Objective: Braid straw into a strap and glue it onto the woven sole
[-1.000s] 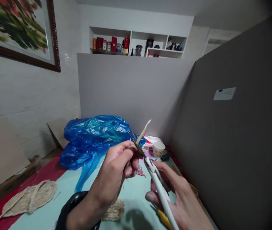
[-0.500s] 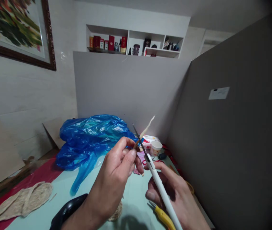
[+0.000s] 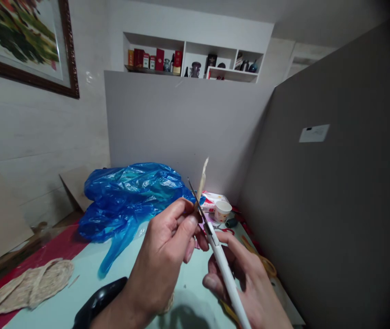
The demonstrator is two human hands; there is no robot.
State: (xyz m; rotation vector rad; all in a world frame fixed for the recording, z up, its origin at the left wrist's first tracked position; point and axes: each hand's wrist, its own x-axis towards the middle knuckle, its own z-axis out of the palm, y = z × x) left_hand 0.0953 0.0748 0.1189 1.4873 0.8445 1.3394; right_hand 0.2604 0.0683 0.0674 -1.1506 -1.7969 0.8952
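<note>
My left hand [image 3: 165, 256] pinches a thin pale straw strip [image 3: 202, 176] between thumb and forefinger; the strip sticks up above the fingers. My right hand [image 3: 249, 288] grips white-handled scissors [image 3: 220, 262], whose dark blades [image 3: 196, 201] cross the strip just above my left fingertips. A black band [image 3: 98, 301] sits on my left wrist. A bundle of woven straw shows partly under my left hand [image 3: 169, 304].
A crumpled blue plastic bag [image 3: 129, 194] lies on the pale green table [image 3: 78, 288]. A woven straw piece [image 3: 33, 285] rests at the left on red cloth. A paper cup [image 3: 222, 211] and small items stand by the grey partitions [image 3: 335, 183]. Shelves [image 3: 195, 57] hang on the far wall.
Both hands have drifted slightly lower and left in view. The straw strip has swung from leaning right to nearly upright, with the scissor blades still against it.
</note>
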